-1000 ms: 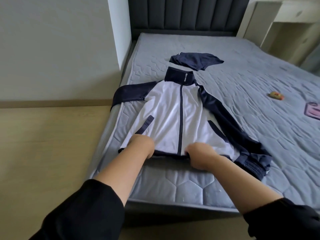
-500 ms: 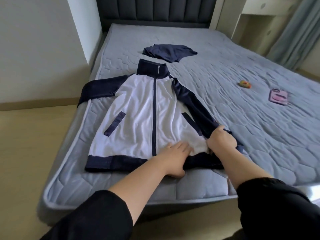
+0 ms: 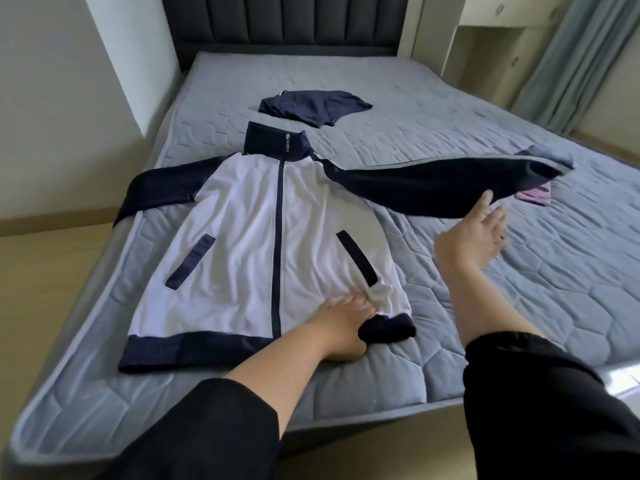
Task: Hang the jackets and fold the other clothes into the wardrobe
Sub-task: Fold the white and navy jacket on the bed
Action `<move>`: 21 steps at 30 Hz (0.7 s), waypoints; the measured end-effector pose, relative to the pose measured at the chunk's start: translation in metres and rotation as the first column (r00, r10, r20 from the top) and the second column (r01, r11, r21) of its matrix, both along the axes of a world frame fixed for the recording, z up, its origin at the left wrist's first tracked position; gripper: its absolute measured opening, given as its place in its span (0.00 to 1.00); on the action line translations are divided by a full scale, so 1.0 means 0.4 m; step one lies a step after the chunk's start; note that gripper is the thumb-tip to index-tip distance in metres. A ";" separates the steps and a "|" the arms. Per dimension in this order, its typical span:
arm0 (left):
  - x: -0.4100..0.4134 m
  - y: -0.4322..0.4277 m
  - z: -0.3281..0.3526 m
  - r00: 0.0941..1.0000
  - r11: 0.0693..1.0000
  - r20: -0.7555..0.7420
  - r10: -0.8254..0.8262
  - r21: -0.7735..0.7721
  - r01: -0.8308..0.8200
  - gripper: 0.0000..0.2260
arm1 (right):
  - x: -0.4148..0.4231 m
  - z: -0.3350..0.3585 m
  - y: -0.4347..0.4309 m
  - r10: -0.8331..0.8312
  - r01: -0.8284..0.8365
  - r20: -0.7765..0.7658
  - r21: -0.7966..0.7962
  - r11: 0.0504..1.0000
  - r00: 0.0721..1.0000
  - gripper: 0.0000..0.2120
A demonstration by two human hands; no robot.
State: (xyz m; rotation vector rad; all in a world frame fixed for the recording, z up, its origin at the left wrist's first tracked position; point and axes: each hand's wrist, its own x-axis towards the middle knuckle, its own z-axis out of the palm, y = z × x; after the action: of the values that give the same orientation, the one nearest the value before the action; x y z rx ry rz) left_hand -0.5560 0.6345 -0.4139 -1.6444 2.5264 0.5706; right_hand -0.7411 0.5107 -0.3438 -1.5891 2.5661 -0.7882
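Cuffs: our black cuffs (image 3: 194, 434) fill the bottom edge, forearms bare beyond them.
Left hand: our left hand (image 3: 341, 322) lies flat, fingers straight, pressing the jacket's white front just above the hem, right of the zip. It grasps nothing, and the cloth puckers at the fingertips.
Jacket: the white and navy jacket (image 3: 242, 237) is spread front-up and zipped on the near left of the mattress (image 3: 519, 323), collar away from us.
Right hand: our right hand (image 3: 472, 233) is released, fingers spread, raised over the mattress, one fingertip at the lower edge of the outflung sleeve (image 3: 433, 183).
Outflung sleeve: stretched to our right, lifted off the quilting, cuff blurred.
Other sleeve: the other sleeve (image 3: 162, 188) drapes over the mattress's left edge.
Pink item: a pink item (image 3: 535, 197) is half hidden under the blurred cuff; we cannot tell what it is.
Navy garment: a navy garment (image 3: 311, 107) lies beyond the collar, apart from it.
Headboard: a dark padded headboard (image 3: 287, 22) at the far end.
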 end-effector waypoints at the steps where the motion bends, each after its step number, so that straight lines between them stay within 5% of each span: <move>1: 0.001 0.001 0.005 1.000 1.000 -0.004 0.006 0.019 -0.006 0.34 | 0.010 -0.023 0.008 0.041 -0.039 -0.010 0.136 0.990 0.999 0.37; 5: 0.007 0.008 0.017 0.999 0.996 0.028 0.019 0.087 -0.021 0.35 | 0.076 -0.070 0.058 0.148 -0.279 0.322 0.410 0.868 0.935 0.15; 10: -0.011 0.037 0.050 0.994 0.991 0.086 0.069 0.107 -0.078 0.33 | 0.118 -0.078 0.085 0.068 -0.435 0.503 0.662 0.610 0.862 0.20; 15: -0.043 0.052 0.112 0.988 0.997 0.139 0.073 -0.004 -0.073 0.14 | 0.071 -0.087 0.095 0.136 -0.352 0.413 0.508 0.786 0.901 0.15; 19: -0.049 0.063 0.101 0.978 0.995 0.201 -0.056 0.090 0.039 0.20 | 0.069 -0.099 0.117 0.188 -0.346 0.296 0.694 0.631 0.936 0.15; 21: -0.029 0.049 0.107 0.997 0.968 0.076 -0.029 0.252 0.009 0.26 | 0.071 -0.101 0.118 0.195 -0.326 0.274 0.604 0.727 0.942 0.12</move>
State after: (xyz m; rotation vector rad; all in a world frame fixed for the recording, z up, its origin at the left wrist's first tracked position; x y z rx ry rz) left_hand -0.5678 0.6540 -0.3710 -1.5200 2.3009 0.7722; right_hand -0.7126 0.5580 -0.3842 -1.4837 2.0549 0.0000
